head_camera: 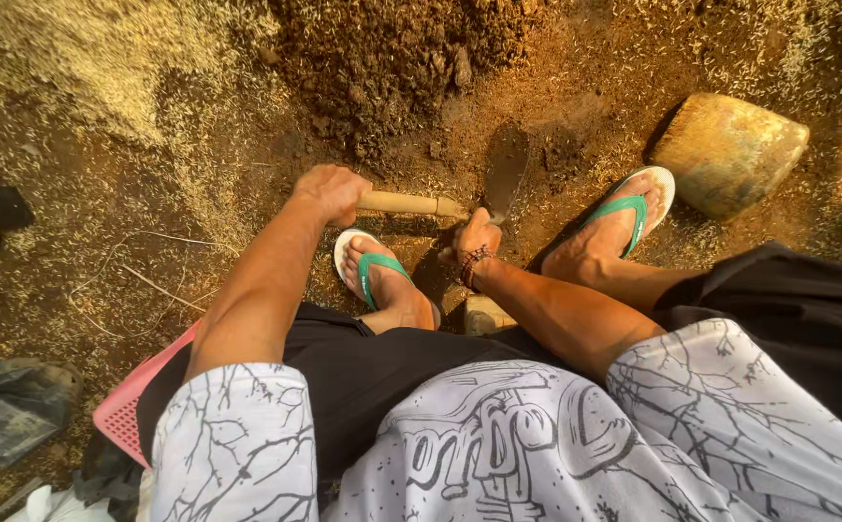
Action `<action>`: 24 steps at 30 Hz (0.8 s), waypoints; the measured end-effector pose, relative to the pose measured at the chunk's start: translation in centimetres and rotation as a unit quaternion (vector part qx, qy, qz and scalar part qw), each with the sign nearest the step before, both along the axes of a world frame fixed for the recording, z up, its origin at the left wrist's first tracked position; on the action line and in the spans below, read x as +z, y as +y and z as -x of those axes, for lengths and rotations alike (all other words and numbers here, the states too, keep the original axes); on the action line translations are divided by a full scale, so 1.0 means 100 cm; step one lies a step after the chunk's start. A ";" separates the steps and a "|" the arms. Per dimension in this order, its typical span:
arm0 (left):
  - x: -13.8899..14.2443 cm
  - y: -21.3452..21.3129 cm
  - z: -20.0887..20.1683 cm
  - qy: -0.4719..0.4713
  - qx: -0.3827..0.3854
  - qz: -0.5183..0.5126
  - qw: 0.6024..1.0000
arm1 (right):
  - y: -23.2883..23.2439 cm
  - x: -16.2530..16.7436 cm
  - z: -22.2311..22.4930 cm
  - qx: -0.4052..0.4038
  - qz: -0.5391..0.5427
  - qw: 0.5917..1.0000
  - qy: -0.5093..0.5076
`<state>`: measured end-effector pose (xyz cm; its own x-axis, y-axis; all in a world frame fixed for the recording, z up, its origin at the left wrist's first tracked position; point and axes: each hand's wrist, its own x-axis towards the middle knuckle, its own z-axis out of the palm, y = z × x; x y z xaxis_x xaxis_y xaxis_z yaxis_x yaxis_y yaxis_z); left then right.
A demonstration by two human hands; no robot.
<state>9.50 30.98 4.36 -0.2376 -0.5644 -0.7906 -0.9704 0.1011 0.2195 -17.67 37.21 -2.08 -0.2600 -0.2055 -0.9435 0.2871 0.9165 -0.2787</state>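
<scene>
A small hoe lies across the ground in front of me, its wooden handle (409,203) pointing left and its dark metal blade (505,169) dug into the brown soil. My left hand (329,189) is closed around the handle's left end. My right hand (476,238), with a beaded band on the wrist, grips near the blade's neck. Both arms reach down between my knees. My feet wear green and white flip-flops (368,259) (638,198) on either side of the tool.
A mound of loose dark soil (392,58) rises beyond the blade. A rounded stone (728,150) lies at the right. Straw and husks cover the ground at left. A pink perforated seat (129,406) is under me; a dark bag (10,406) lies at bottom left.
</scene>
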 end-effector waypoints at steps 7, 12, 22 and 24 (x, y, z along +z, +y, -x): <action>0.004 -0.004 -0.059 -0.030 -0.028 0.009 0.999 | -0.015 -0.007 -0.052 -0.001 0.007 0.994 -0.112; 0.042 0.001 -0.105 -0.097 0.003 -0.004 0.995 | -0.036 0.002 -0.102 0.116 0.100 0.981 -0.123; 0.040 -0.040 -0.008 0.047 0.155 0.117 0.980 | -0.139 0.059 -0.059 0.050 0.248 0.967 -0.032; 0.026 -0.045 0.054 0.107 0.231 0.138 0.957 | -0.146 0.055 -0.054 0.020 0.331 0.943 -0.034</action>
